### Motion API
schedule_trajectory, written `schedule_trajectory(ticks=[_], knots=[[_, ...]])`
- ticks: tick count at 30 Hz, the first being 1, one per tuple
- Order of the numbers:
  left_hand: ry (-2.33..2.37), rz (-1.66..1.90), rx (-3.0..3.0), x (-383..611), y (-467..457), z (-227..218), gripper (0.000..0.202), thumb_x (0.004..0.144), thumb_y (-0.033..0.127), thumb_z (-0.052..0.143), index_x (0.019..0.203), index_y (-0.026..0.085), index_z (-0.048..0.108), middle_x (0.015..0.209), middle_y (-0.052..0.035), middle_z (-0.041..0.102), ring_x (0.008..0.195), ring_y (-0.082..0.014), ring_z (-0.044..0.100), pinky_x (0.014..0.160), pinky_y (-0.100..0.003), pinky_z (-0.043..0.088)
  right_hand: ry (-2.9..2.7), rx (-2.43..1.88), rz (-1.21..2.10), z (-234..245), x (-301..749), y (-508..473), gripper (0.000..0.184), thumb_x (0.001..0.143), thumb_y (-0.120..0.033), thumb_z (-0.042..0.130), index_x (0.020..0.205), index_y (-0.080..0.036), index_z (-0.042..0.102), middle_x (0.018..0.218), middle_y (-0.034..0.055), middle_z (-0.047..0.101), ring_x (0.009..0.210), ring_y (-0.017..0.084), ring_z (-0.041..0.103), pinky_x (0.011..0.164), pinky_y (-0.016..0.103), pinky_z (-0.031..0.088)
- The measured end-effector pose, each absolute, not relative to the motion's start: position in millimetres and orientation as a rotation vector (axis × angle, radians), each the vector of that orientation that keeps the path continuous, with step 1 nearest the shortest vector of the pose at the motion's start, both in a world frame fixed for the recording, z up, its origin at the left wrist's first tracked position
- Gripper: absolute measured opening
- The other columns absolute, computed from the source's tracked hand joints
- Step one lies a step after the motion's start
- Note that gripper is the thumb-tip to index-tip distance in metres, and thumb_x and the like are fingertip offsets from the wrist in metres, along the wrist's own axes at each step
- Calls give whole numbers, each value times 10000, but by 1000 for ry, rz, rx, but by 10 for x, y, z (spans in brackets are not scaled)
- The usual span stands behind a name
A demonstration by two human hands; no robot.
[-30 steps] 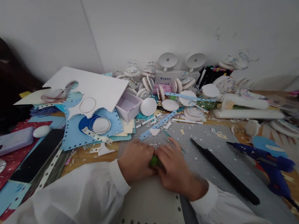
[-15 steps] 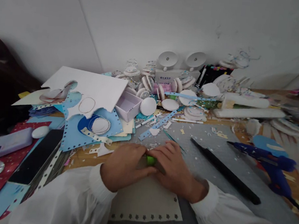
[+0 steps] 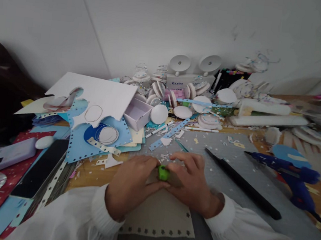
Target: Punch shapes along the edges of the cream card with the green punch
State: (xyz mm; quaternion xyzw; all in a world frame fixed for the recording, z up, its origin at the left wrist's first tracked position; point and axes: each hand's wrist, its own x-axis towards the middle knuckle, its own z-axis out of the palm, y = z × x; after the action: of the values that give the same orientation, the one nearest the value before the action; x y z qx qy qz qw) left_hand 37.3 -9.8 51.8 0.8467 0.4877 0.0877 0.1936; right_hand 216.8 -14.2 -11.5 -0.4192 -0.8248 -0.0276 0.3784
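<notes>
Between my two hands is a small green craft punch [image 3: 163, 173], at the far edge of a cream paper sheet [image 3: 162, 213]. Dark flower-shaped cutouts run along the sheet's near edge and up its right side. My left hand [image 3: 132, 182] grips the punch from the left, fingers curled and thumb stretched toward it. From the right, my right hand [image 3: 192, 182] holds it, with index finger and thumb bent around it. The sheet's far edge is mostly hidden beneath the hands. Just beyond my right hand lie teal tweezers [image 3: 181, 146], partly covered.
A long black tool [image 3: 242, 184] and a blue glue gun [image 3: 287, 171] lie on the grey mat [image 3: 224, 142] to the right. Punched blue card [image 3: 77, 147], a lilac box [image 3: 138, 114] and white discs [image 3: 159, 114] crowd the back. Phones [image 3: 40, 168] lie left.
My right fingers have lifted and bent more, so more of the green punch shows. Both hands stay at about the same place on the sheet.
</notes>
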Motion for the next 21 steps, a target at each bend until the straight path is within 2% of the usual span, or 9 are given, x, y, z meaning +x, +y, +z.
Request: schedule_trajectory(ticks=[4,6,10,13,21], knots=[[1266,186,2281,283,26,479,360,785,535,597,847,180,611,800,-9,650,727,-184,591,608,-271,398,-2095,-1162,17,-95,2151,-111,335,731,-465,666,931,-206,597,993,78,585,918,263,486,787,411,330],[1232,177,2267,239,70,459,346,799,524,583,837,182,615,759,4,636,693,-166,574,584,-257,371,-2089,-1184,61,-95,2141,-95,339,717,-459,681,926,-202,603,987,77,592,915,263,491,779,405,336],[1215,182,2210,163,98,413,150,835,297,573,923,189,628,811,4,651,738,-156,584,635,-248,386,-2007,-1185,122,-87,2142,-79,273,750,-388,652,923,-187,588,973,80,583,914,255,493,789,405,359],[1225,162,2165,111,86,400,184,817,139,510,944,187,635,878,-10,667,799,-162,596,684,-251,402,-1892,-1214,143,-83,2172,-57,196,814,-330,579,921,-166,571,960,93,571,911,244,494,803,403,380],[1227,190,2031,-8,-63,560,184,805,140,486,901,192,634,876,-12,671,796,-163,595,683,-241,419,-1874,-1312,71,-208,2227,44,203,884,-334,488,921,-168,599,948,93,582,906,241,506,801,410,393]])
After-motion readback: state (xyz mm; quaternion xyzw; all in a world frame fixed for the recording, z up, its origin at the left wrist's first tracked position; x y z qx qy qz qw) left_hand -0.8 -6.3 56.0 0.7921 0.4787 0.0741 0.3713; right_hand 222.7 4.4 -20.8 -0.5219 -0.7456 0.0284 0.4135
